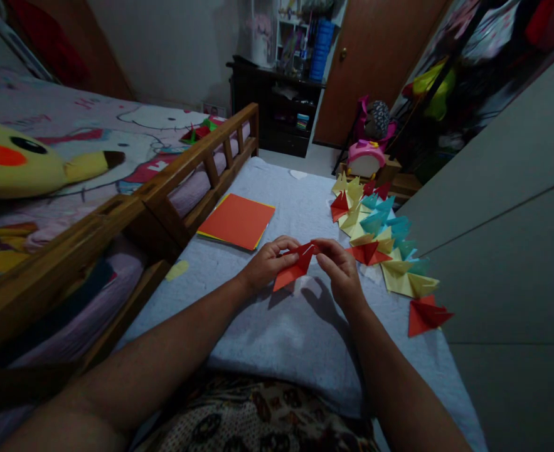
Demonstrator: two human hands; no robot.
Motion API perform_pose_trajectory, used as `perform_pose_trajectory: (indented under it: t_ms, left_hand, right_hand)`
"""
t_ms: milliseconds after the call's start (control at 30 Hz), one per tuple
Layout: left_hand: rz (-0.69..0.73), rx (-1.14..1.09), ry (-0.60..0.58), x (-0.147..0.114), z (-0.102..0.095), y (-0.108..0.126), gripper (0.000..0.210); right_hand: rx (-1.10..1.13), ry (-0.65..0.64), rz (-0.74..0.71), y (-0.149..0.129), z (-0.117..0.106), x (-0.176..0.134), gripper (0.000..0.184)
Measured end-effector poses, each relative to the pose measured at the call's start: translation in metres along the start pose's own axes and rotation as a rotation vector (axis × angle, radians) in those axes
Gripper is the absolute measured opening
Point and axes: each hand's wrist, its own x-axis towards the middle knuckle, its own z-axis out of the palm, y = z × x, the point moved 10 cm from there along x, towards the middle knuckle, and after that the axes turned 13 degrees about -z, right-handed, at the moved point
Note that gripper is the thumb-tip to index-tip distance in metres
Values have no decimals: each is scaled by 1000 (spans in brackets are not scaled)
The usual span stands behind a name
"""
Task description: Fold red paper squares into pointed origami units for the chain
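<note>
Between my hands, just above the bed sheet, is a red folded origami paper [293, 271]. My left hand [277, 258] pinches its left side between thumb and fingers. With thumb and fingertips, my right hand [339, 267] grips the narrow upper right tip. To the left lies a stack of square paper [239, 220], red on top with yellow edges showing. Finished-looking folded paper birds in yellow [401, 276], blue [383, 213] and red [426, 314] stand in rows to the right.
A wooden rail [196, 150] runs along the left, with a bed beyond it holding a yellow plush toy [17, 160]. A pale cabinet [507, 251] borders the right. The light blue sheet [277, 339] spreads under my hands. A dark shelf [274, 113] stands at the back.
</note>
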Motion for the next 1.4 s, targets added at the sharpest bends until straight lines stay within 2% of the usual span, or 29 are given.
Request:
perform_pose_trajectory:
  t_ms: [67,167,267,367,433,467,600,700,800,867,1000,1133,1200,1400]
  left_hand:
    - [-142,-166,-111,0,8,-13,18]
    - [-355,-402,-337,-5,29,-30,27]
    - [-424,-482,-461,-8,39,-35,30]
    - [-439,-470,-504,-8,43,-38,34]
    - [-419,-445,-460,-6,41,-38,34]
    - [-392,-440,-414,-4,38,-36,35]
    - [-257,-458,-225,3,21,-23,52]
    - [-207,-391,-65,5,5,-21,64]
    - [-105,-169,103,1,-11,-13,54]
    - [-20,32,169,-2,-14,-5,48]
    - [26,344,194,-3,-7,-1,48]
    - [71,567,227,-1,-3,2,19]
    - [86,645,253,0,-4,3,8]
    - [66,672,244,3,-5,0,5]
  right_hand:
    - [-43,-11,-14,-3,-3,1,22]
    - [-121,-103,-70,-11,3,3,27]
    - [-85,-239,-109,-16,17,2,31]
    - [-14,-336,-90,-14,28,-1,16]
    - [31,-335,-69,-12,28,-2,6]
    - [53,-314,-60,-12,26,-1,6]
    - [89,-138,-18,-9,9,2,6]
    - [-60,78,-19,-9,-17,1,5]
    - [-267,197,-90,-17,-34,-2,5]
    - [-364,175,-144,-22,-33,-1,5]
    - [-449,-11,-150,-13,-14,2,6]
    - [-462,-179,-52,12,6,-1,7]
    - [-479,-222,-11,22,11,-3,8]
    - [-576,-271,-5,32,13,-4,13]
